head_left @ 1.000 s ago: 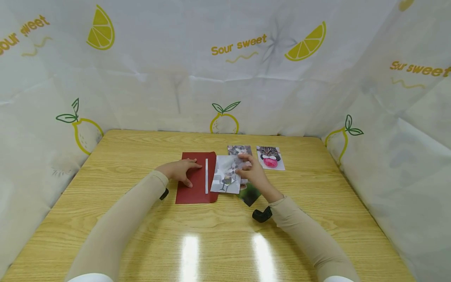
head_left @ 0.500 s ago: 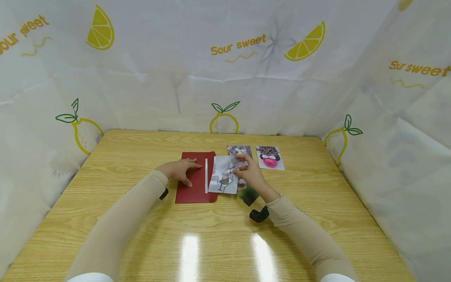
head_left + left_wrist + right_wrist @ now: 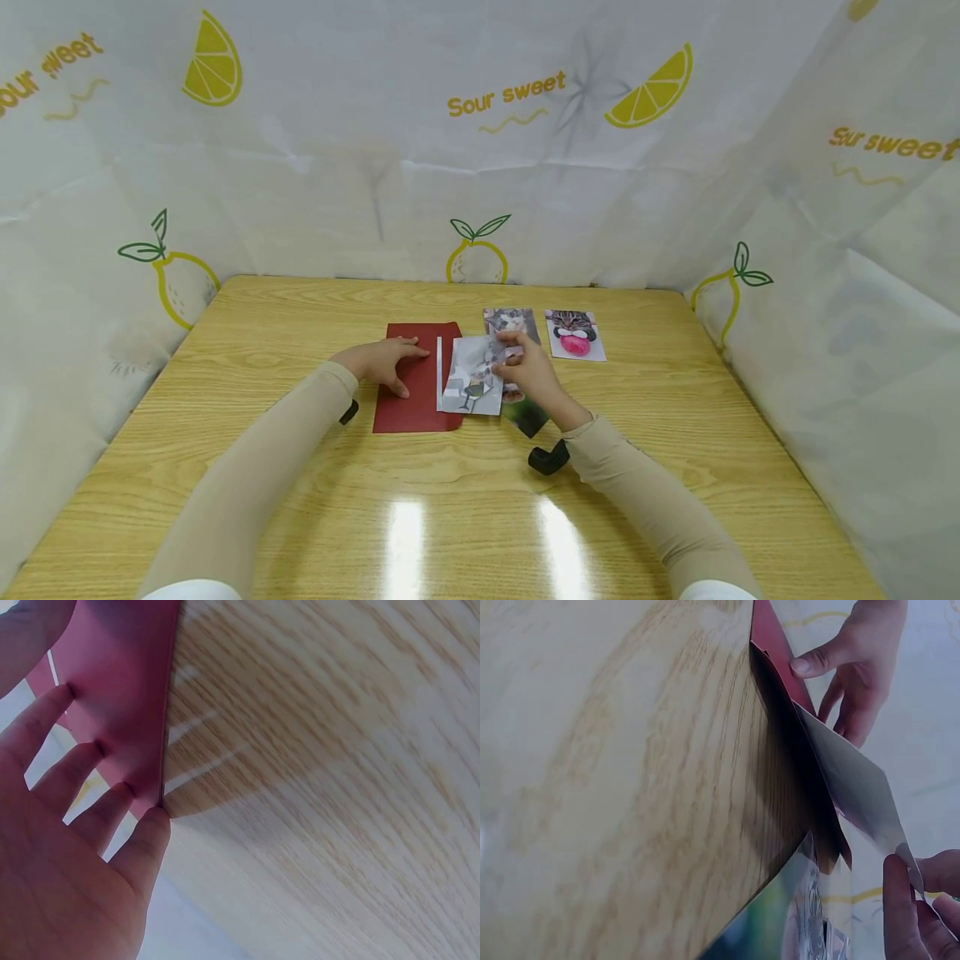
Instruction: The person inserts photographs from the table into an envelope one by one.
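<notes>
My left hand [image 3: 384,367] rests with spread fingers on a red envelope [image 3: 408,417], which has a white strip [image 3: 439,375] running down near its right side. In the left wrist view, the fingertips [image 3: 154,817] press along the envelope's edge. My right hand [image 3: 531,371] pinches a greyish photo card [image 3: 472,379] by its right edge, between thumb and fingers. The card's left edge overlaps the envelope beside the strip. From the right wrist view, this card [image 3: 855,784] stands tilted, its far end right at the envelope's raised edge [image 3: 780,667].
Behind the right hand lies a cat photo [image 3: 510,320], and a dark green photo [image 3: 527,417] is partly under the held card. Another cat photo [image 3: 575,336] lies further right on the wooden table [image 3: 480,475]. A printed white curtain [image 3: 337,192] surrounds the table.
My right hand has carried the photo card slightly left, so that its lower left corner reaches the white strip. My left hand and the envelope have stayed in place.
</notes>
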Demonstrator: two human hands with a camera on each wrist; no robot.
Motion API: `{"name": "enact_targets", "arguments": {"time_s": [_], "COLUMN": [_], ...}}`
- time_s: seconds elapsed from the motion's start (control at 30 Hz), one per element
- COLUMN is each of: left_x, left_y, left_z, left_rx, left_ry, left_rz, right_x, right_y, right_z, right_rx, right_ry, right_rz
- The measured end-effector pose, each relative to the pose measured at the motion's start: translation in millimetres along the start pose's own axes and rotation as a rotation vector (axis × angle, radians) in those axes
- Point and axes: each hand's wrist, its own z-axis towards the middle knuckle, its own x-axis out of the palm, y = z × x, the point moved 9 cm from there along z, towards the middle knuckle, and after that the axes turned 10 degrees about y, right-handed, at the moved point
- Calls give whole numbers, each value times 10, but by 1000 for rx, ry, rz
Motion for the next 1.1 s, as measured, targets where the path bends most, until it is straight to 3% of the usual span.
{"name": "enact_targets", "arguments": {"time_s": [1.1], "left_x": [-1], "left_y": [17], "left_z": [32], "left_rx": [1], "left_ry": [-2], "left_rz": [12], "right_x": [189], "right_y": [-94], "right_z": [66], "right_rx": [176], "right_ry": [62], "right_rz": [56]}}
